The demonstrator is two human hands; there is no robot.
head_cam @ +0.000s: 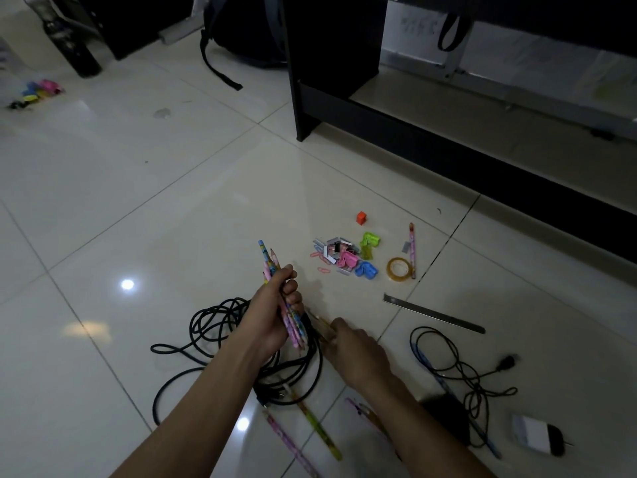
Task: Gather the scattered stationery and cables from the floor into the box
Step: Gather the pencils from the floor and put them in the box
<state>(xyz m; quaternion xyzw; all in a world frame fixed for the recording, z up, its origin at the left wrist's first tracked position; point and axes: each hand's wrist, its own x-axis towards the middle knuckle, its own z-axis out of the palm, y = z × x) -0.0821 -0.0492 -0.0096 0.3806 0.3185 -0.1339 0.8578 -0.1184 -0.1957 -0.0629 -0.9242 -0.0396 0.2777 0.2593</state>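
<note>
Your left hand (pixel 275 315) gripped a bundle of patterned pencils (pixel 286 305), fingers curled round the middle, tips fanned up and away from you. Held that way it worked as a collecting fist, so each new pencil could be slid in alongside. Your right hand (pixel 351 343) was low at the floor (pixel 138 201), fingers pinching what looked like one more pencil (pixel 319 322) just beside the bundle; motion blur made the grip hard to read, but it probably had hold of it.

The thick black cable (pixel 220 339) lay in loose loops under and behind both hands, untouched. Three more pencils lay near your forearms: a pink one (pixel 289 439), a yellow-green one (pixel 319 429) and a third (pixel 365 414) partly under your right arm. Another pencil (pixel 412 250) sat by the tape roll (pixel 400 269), touching it or nearly so. The pile of clips and staples (pixel 341 257) and the orange block (pixel 361 218) lay further out, the metal ruler (pixel 434 313) to the right, then the thin cable (pixel 458 367) with its plug, lying over a blue pencil (pixel 458 401), and a white charger (pixel 537 438) at the edge.

No box was visible anywhere in view, so where the pencils would go could not be told. The bright things (pixel 38 91) far left were too blurred to name. The dark block under the thin cable was also unclear.
</note>
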